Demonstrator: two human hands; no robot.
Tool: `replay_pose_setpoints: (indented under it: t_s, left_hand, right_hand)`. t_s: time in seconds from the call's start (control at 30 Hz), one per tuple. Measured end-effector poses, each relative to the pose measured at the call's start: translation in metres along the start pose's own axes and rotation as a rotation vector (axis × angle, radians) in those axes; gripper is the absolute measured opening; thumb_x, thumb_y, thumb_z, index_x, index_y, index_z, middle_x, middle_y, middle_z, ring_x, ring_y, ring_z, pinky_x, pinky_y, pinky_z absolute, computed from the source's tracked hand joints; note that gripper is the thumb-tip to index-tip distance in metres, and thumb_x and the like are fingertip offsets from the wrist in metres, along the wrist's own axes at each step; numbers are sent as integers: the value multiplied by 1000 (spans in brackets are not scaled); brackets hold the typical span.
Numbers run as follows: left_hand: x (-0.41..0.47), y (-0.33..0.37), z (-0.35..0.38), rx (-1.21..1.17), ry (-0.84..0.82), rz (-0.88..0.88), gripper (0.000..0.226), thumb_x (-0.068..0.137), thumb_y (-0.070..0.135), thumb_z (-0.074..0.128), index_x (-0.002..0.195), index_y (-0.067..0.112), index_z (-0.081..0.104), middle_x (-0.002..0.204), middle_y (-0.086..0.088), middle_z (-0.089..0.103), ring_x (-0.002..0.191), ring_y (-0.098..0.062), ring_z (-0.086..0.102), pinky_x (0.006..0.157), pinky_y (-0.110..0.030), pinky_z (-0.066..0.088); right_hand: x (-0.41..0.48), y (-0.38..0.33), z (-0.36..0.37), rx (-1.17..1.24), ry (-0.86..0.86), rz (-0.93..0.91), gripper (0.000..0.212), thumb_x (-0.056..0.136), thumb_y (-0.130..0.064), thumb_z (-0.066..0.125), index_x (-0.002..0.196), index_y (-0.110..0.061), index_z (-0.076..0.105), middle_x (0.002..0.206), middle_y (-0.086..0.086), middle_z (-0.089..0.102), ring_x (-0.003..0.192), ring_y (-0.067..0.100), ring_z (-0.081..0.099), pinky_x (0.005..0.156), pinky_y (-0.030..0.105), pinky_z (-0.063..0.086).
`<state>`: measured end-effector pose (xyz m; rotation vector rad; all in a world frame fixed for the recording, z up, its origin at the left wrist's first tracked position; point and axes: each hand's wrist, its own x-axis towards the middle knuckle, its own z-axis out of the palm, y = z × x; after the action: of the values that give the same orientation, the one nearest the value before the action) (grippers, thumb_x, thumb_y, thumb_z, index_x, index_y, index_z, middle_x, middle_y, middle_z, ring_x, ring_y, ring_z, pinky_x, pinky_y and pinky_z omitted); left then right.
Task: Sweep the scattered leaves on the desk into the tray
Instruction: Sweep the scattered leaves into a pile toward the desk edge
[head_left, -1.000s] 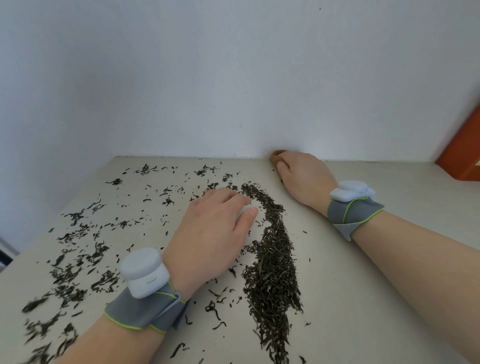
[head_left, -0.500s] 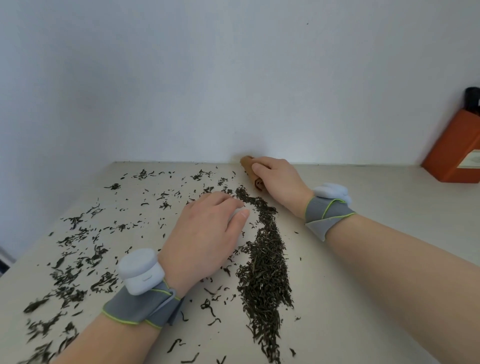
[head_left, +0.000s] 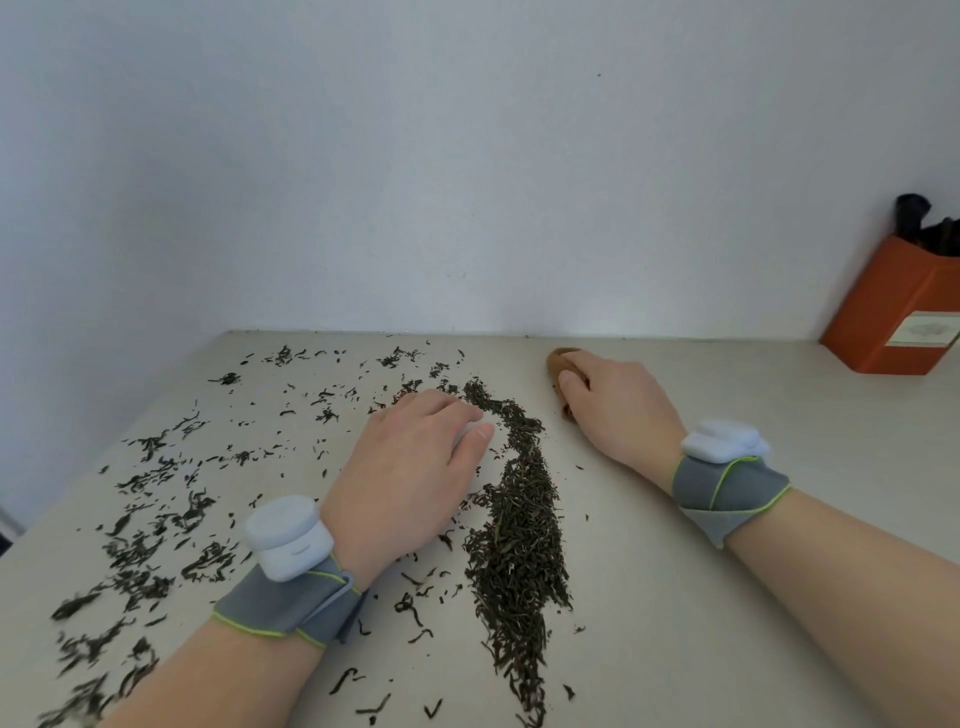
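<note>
The corner where I work.
My pale desk (head_left: 727, 649) meets a plain white wall (head_left: 467, 182); an orange box (head_left: 883, 312) stands far right.

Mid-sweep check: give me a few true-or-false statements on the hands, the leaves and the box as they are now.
The ridge of leaves lies between the left hand and the right hand. True.
The right hand grips a brown wooden piece near the wall. True.
Left of the left hand, everything is swept bare. False: scattered leaves lie on the desk there.
The orange box stands far left. False: it stands far right, by the wall.
The left hand holds a small white thing. True.
</note>
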<state>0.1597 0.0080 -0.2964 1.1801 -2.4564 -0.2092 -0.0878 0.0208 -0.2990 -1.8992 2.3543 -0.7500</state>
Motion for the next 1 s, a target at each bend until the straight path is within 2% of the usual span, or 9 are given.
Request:
replay_pose_setpoints:
  t_s: [0.1, 0.23, 0.37, 0.5, 0.63, 0.8, 0.9, 1.0]
  left_hand:
    - [1, -1, 0, -4, 13, -7, 50, 107, 54, 27, 133, 31, 63, 131, 17, 59, 126, -9, 48, 110, -42, 40]
    - [1, -4, -3, -7, 28, -31, 50, 106, 53, 29, 134, 30, 63, 133, 15, 60, 127, -11, 49, 110, -43, 40]
    - [3, -5, -5, -7, 31, -38, 50, 106, 53, 29, 135, 29, 62, 134, 15, 59, 127, -10, 49, 111, -41, 39]
    - [2, -10, -8, -4, 32, -51, 51, 106, 54, 28, 135, 30, 63, 133, 16, 60, 128, -10, 49, 111, -40, 40]
    - [0, -10, -8, 8, 17, -50, 53, 106, 54, 27, 137, 29, 62, 135, 16, 59, 129, -8, 48, 112, -40, 39]
    - [0, -8, -7, -1, 12, -43, 52, 106, 53, 28, 138, 28, 61, 136, 15, 59, 129, -9, 48, 113, -40, 39]
    - [-1, -8, -7, 8, 12, -50, 51, 107, 52, 29, 138, 28, 61, 137, 14, 59, 130, -9, 48, 113, -38, 38]
    - [0, -8, -8, 9, 14, -71, 51, 106, 52, 30, 138, 27, 61, 137, 13, 59, 130, -11, 48, 112, -39, 39]
  right_hand:
    - [-1, -15, 5, -22, -13, -56, 31, 105, -37, 35, 111, -23, 62, 96, 8, 73, 89, 36, 65, 79, 41, 53]
    - [0, -37, 13, -6, -51, -96, 36, 106, -37, 34, 119, -23, 64, 102, 11, 73, 92, 37, 65, 81, 41, 53]
    - [1, -48, 16, 53, -109, -113, 34, 105, -36, 37, 119, -26, 66, 105, 4, 73, 94, 31, 65, 81, 38, 52]
    - [0, -43, 9, 291, -148, -62, 33, 104, -35, 45, 128, -32, 68, 121, -4, 73, 109, 22, 63, 97, 37, 49]
    - [-6, -22, 0, 469, -86, 35, 34, 103, -34, 51, 132, -34, 69, 131, -13, 69, 122, 13, 60, 109, 33, 43]
    - [-22, 4, -16, 404, -51, 95, 33, 103, -33, 50, 128, -34, 71, 122, -12, 72, 114, 14, 62, 103, 31, 46]
    - [-37, 7, -19, 210, -58, 48, 29, 103, -35, 44, 119, -32, 69, 99, -12, 74, 94, 18, 64, 87, 33, 50]
    - [-46, -1, -15, 50, -62, -19, 27, 105, -36, 38, 101, -22, 61, 77, -10, 66, 79, 22, 60, 74, 36, 50]
